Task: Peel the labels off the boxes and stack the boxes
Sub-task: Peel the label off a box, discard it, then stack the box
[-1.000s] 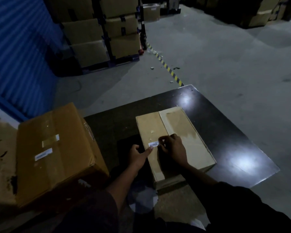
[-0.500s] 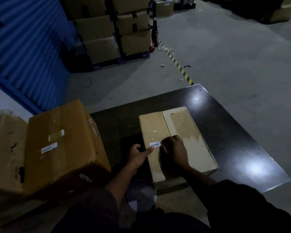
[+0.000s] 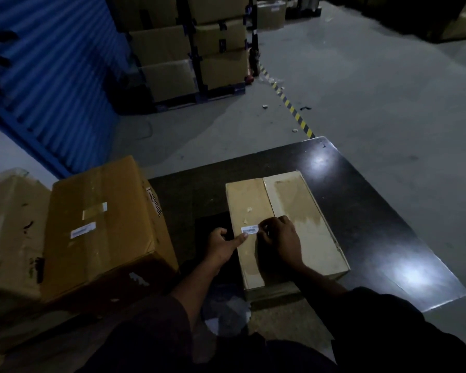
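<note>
A flat pale cardboard box [image 3: 301, 211] lies on a dark glossy table [image 3: 374, 211]. A small white barcode label [image 3: 249, 229] is stuck on its top, near the left side. My right hand [image 3: 280, 238] rests on the box with its fingertips pinching the label's right end. My left hand [image 3: 223, 244] sits at the box's left edge, thumb pressing on the box just below the label. A bigger brown box [image 3: 100, 224] stands to the left, with its own white label [image 3: 83, 230] and a strip of tape.
Another worn box [image 3: 8, 224] is at the far left. Stacked cartons on a pallet [image 3: 194, 49] stand behind, beside a blue corrugated wall [image 3: 51, 76]. A yellow-black floor stripe [image 3: 291, 106] runs across the grey concrete floor.
The head camera has shifted, so the scene sits slightly right and lower. Both hands stay at the label; the right fingertips keep working its right end.
</note>
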Motion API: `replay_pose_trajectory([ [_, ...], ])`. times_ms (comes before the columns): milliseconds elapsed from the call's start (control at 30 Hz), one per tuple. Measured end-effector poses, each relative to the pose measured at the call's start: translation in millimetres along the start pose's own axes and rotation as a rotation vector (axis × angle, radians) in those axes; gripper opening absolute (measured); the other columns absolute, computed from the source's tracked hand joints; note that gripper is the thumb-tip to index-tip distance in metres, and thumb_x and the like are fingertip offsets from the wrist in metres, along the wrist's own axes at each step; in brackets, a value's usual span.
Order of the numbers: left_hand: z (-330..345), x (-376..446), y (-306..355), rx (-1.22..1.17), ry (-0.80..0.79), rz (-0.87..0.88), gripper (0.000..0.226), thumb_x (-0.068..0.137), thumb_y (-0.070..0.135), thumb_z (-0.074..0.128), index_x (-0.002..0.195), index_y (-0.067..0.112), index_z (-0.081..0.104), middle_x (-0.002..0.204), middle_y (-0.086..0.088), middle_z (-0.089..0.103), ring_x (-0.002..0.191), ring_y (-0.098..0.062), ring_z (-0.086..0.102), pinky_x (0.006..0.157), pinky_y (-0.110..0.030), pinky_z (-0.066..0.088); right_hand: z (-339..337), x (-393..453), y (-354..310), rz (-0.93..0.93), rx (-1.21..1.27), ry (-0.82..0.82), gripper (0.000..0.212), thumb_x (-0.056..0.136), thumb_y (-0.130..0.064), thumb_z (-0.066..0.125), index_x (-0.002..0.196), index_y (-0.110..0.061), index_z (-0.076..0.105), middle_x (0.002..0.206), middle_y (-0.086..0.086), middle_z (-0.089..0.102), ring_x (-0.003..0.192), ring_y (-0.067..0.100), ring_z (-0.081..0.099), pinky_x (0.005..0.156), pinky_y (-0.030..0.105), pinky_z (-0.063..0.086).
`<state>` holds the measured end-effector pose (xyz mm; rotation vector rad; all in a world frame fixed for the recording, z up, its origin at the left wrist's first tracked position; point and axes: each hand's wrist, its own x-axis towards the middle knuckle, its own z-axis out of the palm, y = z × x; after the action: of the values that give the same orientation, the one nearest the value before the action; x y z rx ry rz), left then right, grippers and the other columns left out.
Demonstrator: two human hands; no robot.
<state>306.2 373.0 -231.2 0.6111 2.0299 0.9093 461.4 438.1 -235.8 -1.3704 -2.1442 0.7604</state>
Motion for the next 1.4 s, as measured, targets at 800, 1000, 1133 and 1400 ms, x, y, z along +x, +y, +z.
replay_pose_trajectory([
  [800, 1.0, 3.3, 3.9, 0.037, 0.017, 0.071, 0.079, 0.076, 0.031, 0.082, 0.14, 0.003, 0.044, 0.141, -0.015, 0.05, 0.126, -0.027, 0.05, 0.095, -0.029, 0.042, 8.4, 6.1, 9.5, 0.026, -0.004, -0.004, 0.014, 0.083, -0.03, 0.069, 0.095, -0.024, 0.065, 0.097, -0.004, 0.057, 0.088, 0.01, 0.055, 0.076, 0.024, 0.051],
  [1000, 1.1, 4.5, 3.6, 0.038, 0.018, 0.075, 0.077, 0.075, 0.03, 0.082, 0.138, 0.003, 0.046, 0.139, -0.016, 0.052, 0.124, -0.026, 0.052, 0.094, -0.03, 0.043, 7.8, 7.9, 11.3, 0.019, -0.024, -0.02, 0.011, 0.084, -0.03, 0.069, 0.093, -0.025, 0.065, 0.098, -0.003, 0.057, 0.087, 0.012, 0.055, 0.075, 0.026, 0.05],
  [1133, 0.5, 3.6, 4.3, 0.037, 0.011, 0.068, 0.079, 0.076, 0.03, 0.081, 0.14, 0.004, 0.044, 0.142, -0.015, 0.049, 0.126, -0.027, 0.05, 0.095, -0.03, 0.043, 7.9, 6.8, 11.5, 0.011, 0.008, -0.008, 0.016, 0.083, -0.031, 0.069, 0.098, -0.028, 0.064, 0.101, -0.004, 0.057, 0.089, 0.011, 0.057, 0.076, 0.026, 0.052],
  [1400, 1.2, 2.1, 5.2, 0.03, 0.02, 0.067, 0.079, 0.076, 0.03, 0.082, 0.14, 0.003, 0.044, 0.142, -0.015, 0.049, 0.127, -0.027, 0.049, 0.099, -0.033, 0.043, 5.9, 6.7, 10.1, 0.001, 0.005, 0.009, 0.014, 0.083, -0.029, 0.07, 0.095, -0.024, 0.067, 0.098, -0.006, 0.056, 0.086, 0.009, 0.055, 0.075, 0.022, 0.049],
])
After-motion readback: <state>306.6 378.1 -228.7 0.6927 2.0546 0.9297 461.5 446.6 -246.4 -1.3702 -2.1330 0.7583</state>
